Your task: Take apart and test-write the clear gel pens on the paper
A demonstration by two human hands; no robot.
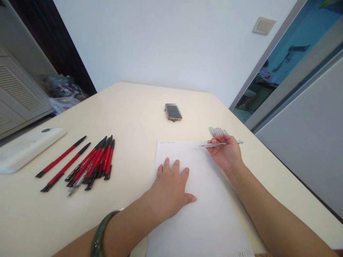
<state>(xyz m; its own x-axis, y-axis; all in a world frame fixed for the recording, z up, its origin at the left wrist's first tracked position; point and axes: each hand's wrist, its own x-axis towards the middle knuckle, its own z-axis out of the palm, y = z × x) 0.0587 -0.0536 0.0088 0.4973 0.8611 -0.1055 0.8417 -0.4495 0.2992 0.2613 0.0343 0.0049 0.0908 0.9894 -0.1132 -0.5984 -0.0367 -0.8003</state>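
Observation:
My left hand [171,185] lies flat on a white sheet of paper [209,221] with its fingers spread. A green bangle [99,232] circles that wrist. My right hand [225,151] is raised, palm partly up, over the sheet's upper right edge. Its fingers pinch a thin, clear pen refill [214,145], held nearly level with its tip toward the left. Just behind this hand lies a row of similar clear refills [217,131], partly hidden by the fingers. Faint small marks run along the paper's top left edge, and short strokes show at its bottom right.
Several red and black pens [92,162] lie in a loose pile at left, with a few clear pieces among them. A white device [32,146] sits at the table's left edge. A dark, blurred-out object [173,112] lies toward the back, before the wall.

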